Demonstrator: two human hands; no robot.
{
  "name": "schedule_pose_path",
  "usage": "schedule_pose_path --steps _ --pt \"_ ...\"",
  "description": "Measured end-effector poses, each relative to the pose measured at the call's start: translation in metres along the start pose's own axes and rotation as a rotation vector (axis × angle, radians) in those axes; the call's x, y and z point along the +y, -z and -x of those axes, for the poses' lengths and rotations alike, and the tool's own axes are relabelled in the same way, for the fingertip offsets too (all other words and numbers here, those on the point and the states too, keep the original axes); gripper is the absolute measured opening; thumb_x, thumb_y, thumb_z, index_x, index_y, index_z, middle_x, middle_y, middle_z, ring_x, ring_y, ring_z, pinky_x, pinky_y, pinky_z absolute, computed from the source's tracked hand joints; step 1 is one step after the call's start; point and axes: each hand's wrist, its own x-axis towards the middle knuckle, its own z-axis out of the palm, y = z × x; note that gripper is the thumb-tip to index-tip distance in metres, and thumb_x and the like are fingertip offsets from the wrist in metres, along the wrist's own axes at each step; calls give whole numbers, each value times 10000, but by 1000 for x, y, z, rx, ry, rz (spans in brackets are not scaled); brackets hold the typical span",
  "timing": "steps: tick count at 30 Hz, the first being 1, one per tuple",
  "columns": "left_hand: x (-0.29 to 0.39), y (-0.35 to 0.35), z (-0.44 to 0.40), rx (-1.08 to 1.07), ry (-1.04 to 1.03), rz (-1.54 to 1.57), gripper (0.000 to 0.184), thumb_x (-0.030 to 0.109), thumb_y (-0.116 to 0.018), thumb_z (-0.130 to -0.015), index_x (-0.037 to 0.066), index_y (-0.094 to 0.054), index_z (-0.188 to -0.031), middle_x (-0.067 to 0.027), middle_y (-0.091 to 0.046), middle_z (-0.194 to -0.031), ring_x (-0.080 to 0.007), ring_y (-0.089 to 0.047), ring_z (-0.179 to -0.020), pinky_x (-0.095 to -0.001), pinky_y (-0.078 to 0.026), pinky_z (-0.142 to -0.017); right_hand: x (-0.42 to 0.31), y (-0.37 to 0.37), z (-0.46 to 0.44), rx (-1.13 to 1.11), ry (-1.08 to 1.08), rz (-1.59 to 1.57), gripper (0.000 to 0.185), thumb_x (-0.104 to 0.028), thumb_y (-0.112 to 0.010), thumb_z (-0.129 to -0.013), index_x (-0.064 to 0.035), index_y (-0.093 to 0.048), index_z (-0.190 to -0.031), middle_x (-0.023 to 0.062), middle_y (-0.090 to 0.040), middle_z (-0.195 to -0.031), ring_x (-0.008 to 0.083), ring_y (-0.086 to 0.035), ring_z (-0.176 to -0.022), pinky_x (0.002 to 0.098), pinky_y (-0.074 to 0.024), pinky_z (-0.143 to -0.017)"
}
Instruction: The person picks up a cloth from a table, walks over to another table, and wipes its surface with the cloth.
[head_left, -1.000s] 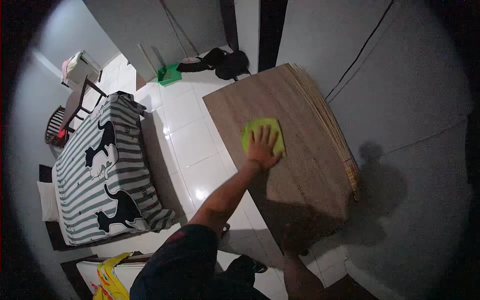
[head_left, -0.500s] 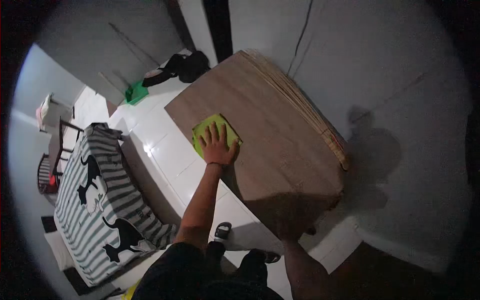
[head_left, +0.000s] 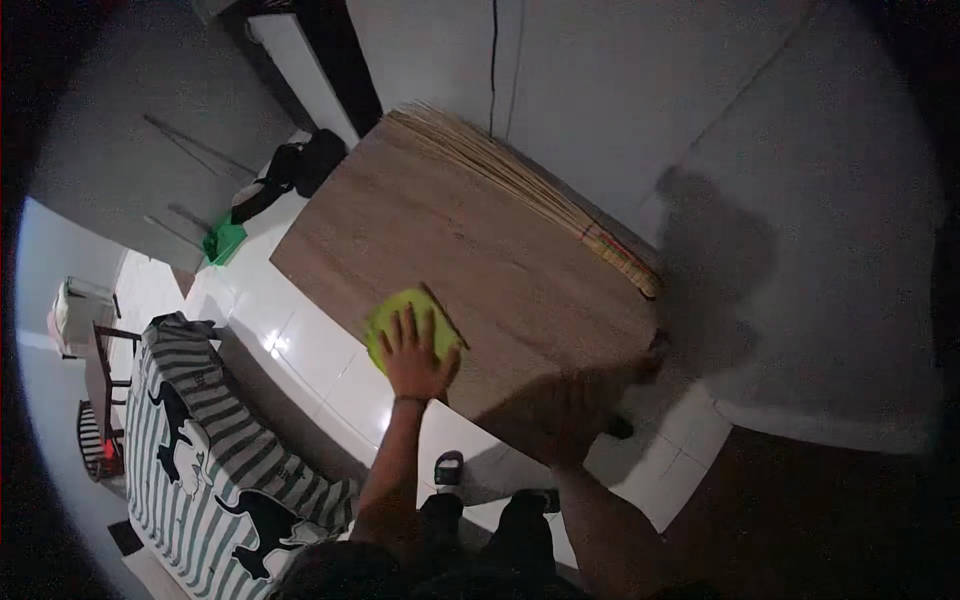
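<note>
My left hand [head_left: 418, 365] lies flat with fingers spread on a lime-green cloth [head_left: 412, 300]. The cloth is pressed against the brown top [head_left: 430, 220] of a low, wide, table-like piece, close to its left edge. My right hand [head_left: 572, 425] rests in shadow at the near end of the same brown top, its dim fingers stretched forward and no object visible in it. A stick broom [head_left: 520, 175] lies along the far right edge beside the wall, its bound handle end pointing toward me.
Left of me is furniture draped in a striped cat-print cloth [head_left: 240, 420]. White floor tiles [head_left: 310, 345] run between. A green dustpan [head_left: 224, 241] and dark bags [head_left: 318, 162] sit beyond. A slipper [head_left: 449, 467] is by my feet; a grey wall [head_left: 600, 90] borders the right.
My left hand and the green cloth have slid nearer to me along the left edge of the brown top. My right hand shows farther onto the surface. The view has turned somewhat.
</note>
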Motion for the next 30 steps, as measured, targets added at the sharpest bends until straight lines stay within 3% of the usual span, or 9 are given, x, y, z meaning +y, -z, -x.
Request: schedule_pose_path --steps 4,7,14,20,22,24,27,29,30 --pt "19 -7 -55 37 63 2 897 691 -515 -1017 208 -349 -1756 -209 -239 -1831 -471 -191 -1686 -727 -89 -1324 -4 -2 0 -15 -17 -9 1021 -797 -408 -1047 -118 -200 -1780 208 -199 -1823 399 -173 -1695 668 -70 -1340" --pt "75 -12 -69 -3 -114 -25 885 709 -457 -1046 218 -316 -1767 -182 -213 -1844 -440 -176 -1696 -703 -39 -1339 -9 -2 -3 -15 -25 -19 1010 -789 -412 -1050 -121 -205 -1779 204 -207 -1821 398 -180 -1692 665 -73 -1341" --pt "120 -26 18 -140 -428 101 908 731 -471 -1033 225 -313 -1771 -177 -217 -1846 -449 -158 -1700 -708 -47 -1337 -15 -5 -5 -22 -36 -37 985 -769 -419 -1058 -127 -215 -1776 196 -226 -1815 394 -195 -1687 659 -82 -1343" --pt "90 -16 13 -81 -182 -18 924 701 -549 -1040 160 -333 -1758 -231 -229 -1827 -488 -175 -1686 -725 -74 -1323 -20 -5 -10 -30 -46 -58 964 -752 -425 -1065 -132 -224 -1774 188 -243 -1810 391 -208 -1683 653 -89 -1346" --pt "101 -26 -24 37 -25 32 913 686 -534 -1052 147 -322 -1759 -244 -229 -1825 -495 -176 -1684 -745 -85 -1312 -23 -5 -14 -36 -40 -70 956 -747 -427 -1068 -134 -227 -1774 186 -249 -1809 389 -212 -1682 651 -91 -1347" --pt "136 -27 -54 -79 47 -1 883 714 -418 -1081 185 -287 -1775 -211 -145 -1855 -470 -116 -1703 -713 -52 -1334 -26 -4 -16 -35 -38 -76 949 -741 -429 -1070 -135 -230 -1773 183 -254 -1807 388 -217 -1680 649 -93 -1347" --pt "181 -39 -64 -177 -164 -43 885 723 -395 -1084 187 -276 -1778 -204 -149 -1855 -458 -108 -1706 -712 -49 -1336 -29 -5 -17 -38 -43 -83 939 -733 -432 -1073 -138 -234 -1772 179 -262 -1805 387 -223 -1678 647 -97 -1349" --pt "201 -41 -54 -63 -430 1 874 687 -503 -1062 201 -322 -1765 -221 -246 -1825 -471 -208 -1682 -728 -103 -1324 -28 0 -15 -38 -52 -79 932 -727 -434 -1076 -139 -237 -1771 177 -268 -1803 386 -227 -1677 645 -99 -1349" --pt "202 -44 -47 -59 -420 6 874 687 -503 -1062 201 -322 -1765 -221 -246 -1825 -471 -208 -1682 -728 -103 -1324 -27 1 -13 -44 -47 -72 928 -724 -435 -1077 -140 -239 -1771 176 -271 -1802 385 -230 -1676 644 -100 -1350"
